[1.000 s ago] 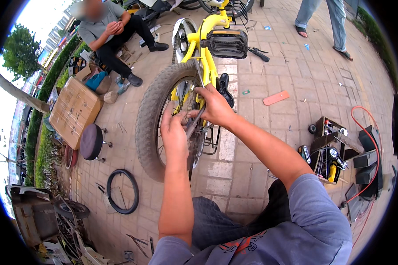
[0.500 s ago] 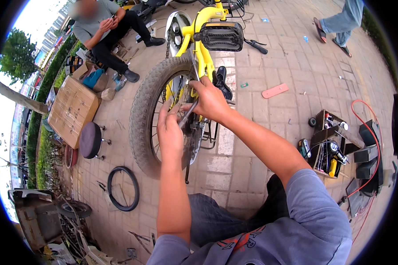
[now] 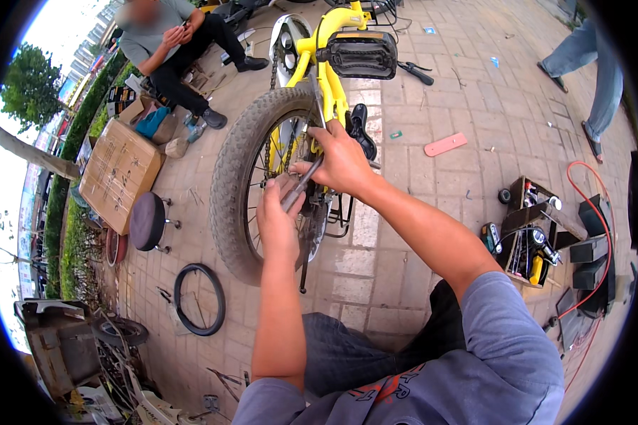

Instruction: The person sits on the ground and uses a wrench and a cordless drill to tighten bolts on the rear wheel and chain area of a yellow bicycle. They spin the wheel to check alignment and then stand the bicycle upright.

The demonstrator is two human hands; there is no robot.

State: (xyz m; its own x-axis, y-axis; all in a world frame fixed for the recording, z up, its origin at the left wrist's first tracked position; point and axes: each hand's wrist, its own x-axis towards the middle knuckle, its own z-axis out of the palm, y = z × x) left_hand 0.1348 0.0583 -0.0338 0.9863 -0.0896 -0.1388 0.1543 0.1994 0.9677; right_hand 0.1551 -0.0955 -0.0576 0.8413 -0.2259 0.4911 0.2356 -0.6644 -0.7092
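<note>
Grey metal rod [image 3: 303, 188] slants from left grip [image 3: 280, 223] to right grip [image 3: 344, 164], both pinching it.

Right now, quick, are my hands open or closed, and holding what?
Left hand: closed on the lower end of a slim grey metal rod.
Right hand: closed around the rod's upper part.

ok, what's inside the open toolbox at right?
In the open toolbox: a yellow handle-shaped item, a silver metal tool, and other pieces too small to identify. Whatever lies beneath them is covered.
</note>
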